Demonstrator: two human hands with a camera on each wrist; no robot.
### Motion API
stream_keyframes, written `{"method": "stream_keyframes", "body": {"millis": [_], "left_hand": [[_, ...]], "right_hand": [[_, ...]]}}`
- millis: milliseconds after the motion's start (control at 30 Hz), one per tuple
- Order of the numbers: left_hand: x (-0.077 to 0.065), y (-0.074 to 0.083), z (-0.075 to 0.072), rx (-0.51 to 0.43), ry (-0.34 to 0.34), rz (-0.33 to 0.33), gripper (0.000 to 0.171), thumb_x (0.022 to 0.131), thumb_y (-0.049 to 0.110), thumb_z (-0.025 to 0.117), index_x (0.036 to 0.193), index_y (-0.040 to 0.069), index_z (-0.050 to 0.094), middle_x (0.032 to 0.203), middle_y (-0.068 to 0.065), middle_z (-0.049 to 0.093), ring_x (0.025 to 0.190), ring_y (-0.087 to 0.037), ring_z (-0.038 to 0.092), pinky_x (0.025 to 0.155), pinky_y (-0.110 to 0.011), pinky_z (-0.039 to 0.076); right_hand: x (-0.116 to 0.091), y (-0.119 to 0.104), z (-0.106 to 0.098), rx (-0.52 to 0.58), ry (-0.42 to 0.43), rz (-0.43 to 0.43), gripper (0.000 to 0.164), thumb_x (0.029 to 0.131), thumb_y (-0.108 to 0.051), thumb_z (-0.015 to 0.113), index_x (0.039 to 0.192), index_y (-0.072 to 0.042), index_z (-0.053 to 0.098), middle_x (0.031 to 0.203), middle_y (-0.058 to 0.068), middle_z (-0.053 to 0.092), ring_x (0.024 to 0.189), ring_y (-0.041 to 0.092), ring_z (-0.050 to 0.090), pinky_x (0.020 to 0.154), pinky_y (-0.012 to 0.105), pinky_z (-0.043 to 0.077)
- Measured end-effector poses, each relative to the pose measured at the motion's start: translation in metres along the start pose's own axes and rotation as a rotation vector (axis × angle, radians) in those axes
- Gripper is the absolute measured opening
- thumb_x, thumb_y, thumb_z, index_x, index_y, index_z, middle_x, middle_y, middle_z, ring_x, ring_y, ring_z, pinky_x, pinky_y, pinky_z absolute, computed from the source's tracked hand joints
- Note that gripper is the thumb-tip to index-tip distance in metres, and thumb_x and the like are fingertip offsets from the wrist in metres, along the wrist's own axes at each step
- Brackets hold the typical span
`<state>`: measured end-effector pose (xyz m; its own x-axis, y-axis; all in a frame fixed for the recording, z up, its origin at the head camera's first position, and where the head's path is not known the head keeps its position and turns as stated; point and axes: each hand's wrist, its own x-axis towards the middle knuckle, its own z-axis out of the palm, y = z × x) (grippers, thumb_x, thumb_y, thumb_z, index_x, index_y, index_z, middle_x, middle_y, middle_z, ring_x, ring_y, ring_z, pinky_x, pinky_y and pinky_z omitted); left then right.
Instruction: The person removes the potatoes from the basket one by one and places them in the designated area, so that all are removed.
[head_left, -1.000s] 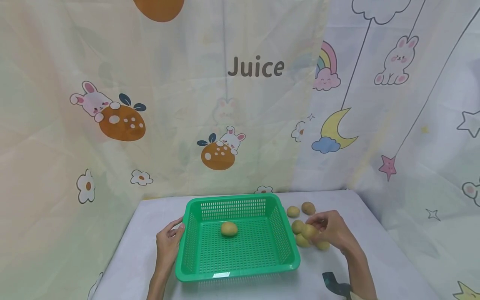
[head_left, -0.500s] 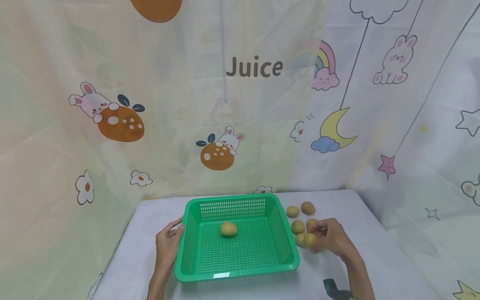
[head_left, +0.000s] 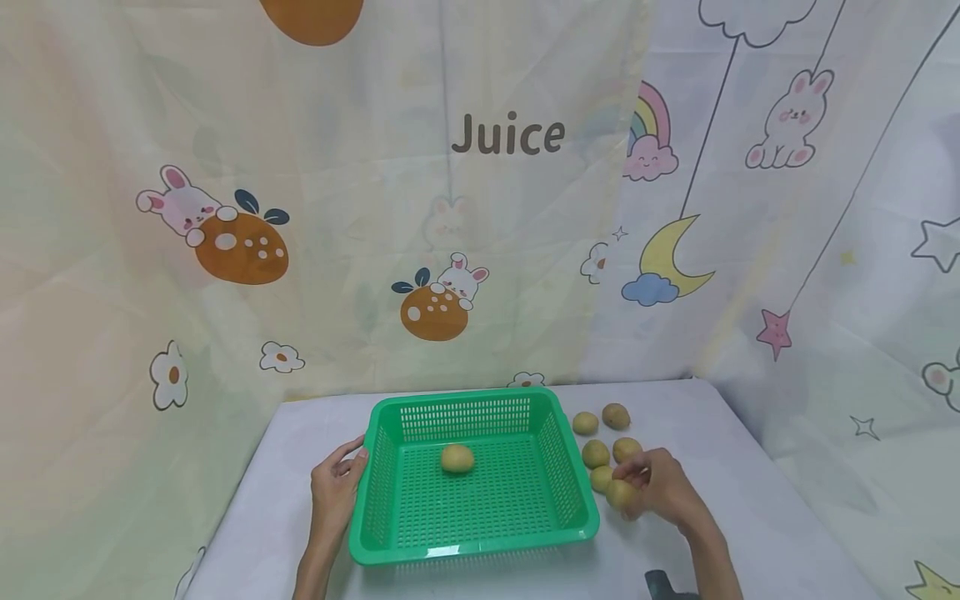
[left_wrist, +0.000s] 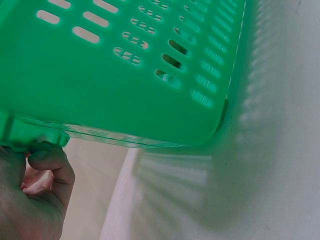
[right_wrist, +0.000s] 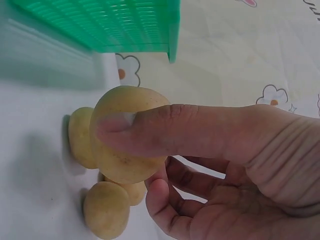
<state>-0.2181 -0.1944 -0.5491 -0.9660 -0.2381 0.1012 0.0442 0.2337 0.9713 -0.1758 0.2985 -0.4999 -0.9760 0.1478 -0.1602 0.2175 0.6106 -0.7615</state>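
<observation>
My left hand grips the left rim of a green plastic basket, its thumb and fingers curled at the edge in the left wrist view. One yellow potato lies on the perforated floor of the basket. To the right of it, my right hand pinches another potato; the thumb covers part of its face. Several potatoes stay grouped on the table close by, among them one just beyond the fingers and one beside the basket's right wall.
Two potatoes, a paler one and a browner one, lie at the back right of the white table. A printed curtain hangs behind and along both sides. A dark object shows at my right wrist.
My right hand has come nearer to me and now has a potato lower in view. A potato just beyond its fingers has come into full sight. The left hand and basket stay put.
</observation>
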Motion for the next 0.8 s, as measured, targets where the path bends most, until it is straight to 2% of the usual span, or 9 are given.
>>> {"method": "stream_keyframes", "body": {"millis": [200,800], "left_hand": [[-0.001,0.001,0.0,0.012,-0.008,-0.011,0.041,0.114,0.026,0.061,0.149,0.003,0.064,0.112,-0.026,0.081,0.076,-0.008,0.079,0.067,-0.024,0.065],[-0.001,0.001,0.0,-0.005,-0.015,-0.019,0.041,0.114,0.027,0.061,0.148,0.004,0.064,0.113,-0.026,0.081,0.077,-0.012,0.081,0.068,-0.024,0.065]], "right_hand": [[0.0,0.004,0.004,-0.022,0.0,0.036,0.057,0.05,0.018,0.09,0.102,-0.003,0.08,0.094,0.008,0.071,0.089,0.023,0.064,0.073,0.033,0.057],[-0.001,0.022,0.015,-0.035,0.011,0.021,0.055,0.048,0.021,0.085,0.097,-0.004,0.08,0.089,0.006,0.07,0.086,0.022,0.062,0.072,0.031,0.056]]}}
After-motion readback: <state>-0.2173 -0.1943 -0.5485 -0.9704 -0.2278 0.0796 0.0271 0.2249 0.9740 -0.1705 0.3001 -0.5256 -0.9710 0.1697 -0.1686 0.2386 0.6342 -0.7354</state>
